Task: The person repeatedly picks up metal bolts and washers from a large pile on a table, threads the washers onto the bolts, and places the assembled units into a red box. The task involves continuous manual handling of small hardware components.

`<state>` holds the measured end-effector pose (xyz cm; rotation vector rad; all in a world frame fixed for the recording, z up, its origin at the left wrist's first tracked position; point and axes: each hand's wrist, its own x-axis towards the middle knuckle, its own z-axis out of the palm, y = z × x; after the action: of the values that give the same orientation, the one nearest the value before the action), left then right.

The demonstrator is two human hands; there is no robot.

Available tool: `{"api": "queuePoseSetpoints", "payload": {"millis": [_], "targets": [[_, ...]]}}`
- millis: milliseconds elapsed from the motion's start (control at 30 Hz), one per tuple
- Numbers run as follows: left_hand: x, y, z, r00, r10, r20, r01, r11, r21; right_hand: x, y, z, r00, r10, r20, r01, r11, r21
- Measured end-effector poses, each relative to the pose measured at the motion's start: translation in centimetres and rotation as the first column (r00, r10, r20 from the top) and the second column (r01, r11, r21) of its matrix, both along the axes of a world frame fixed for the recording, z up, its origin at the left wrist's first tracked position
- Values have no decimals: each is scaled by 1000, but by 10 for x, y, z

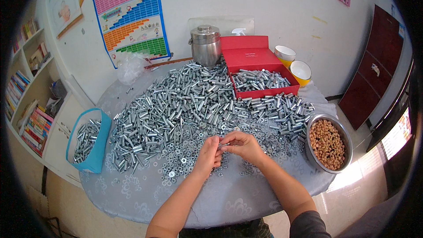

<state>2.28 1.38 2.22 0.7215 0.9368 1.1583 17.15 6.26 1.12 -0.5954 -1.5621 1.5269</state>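
Observation:
My left hand [206, 157] and my right hand [243, 146] meet over the near middle of the table, fingertips together. Both are closed on a small grey metal piece [221, 146]; fingers cover most of it, so its exact kind is unclear. Beneath and around them lie scattered washers [176, 163]. Just beyond, a large heap of silvery metal sleeves and bolts [176, 105] spreads across the table. More such parts lie in a red box [264, 92] with its lid raised, and others fill a light blue fabric bin [102, 143] at the left.
On the right edge stands a metal bowl [348, 150] of round brown nuts or beans. A lidded steel pot [205, 46], yellow-and-white bowls [301, 74] and a clear plastic bag [131, 68] sit at the back. The patterned grey tablecloth [132, 194] shows in front. A bookshelf [46, 46] is at left.

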Motion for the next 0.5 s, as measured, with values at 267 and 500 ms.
{"api": "queuePoseSetpoints", "payload": {"millis": [267,500], "targets": [[-12,4,-6,988,155,18,-155,987,44,24,2,26,710,-359,606,215,930,299],[-11,7,-9,984,174,41,-175,984,29,37,9,5,544,-355,760,-43,893,448]]}}
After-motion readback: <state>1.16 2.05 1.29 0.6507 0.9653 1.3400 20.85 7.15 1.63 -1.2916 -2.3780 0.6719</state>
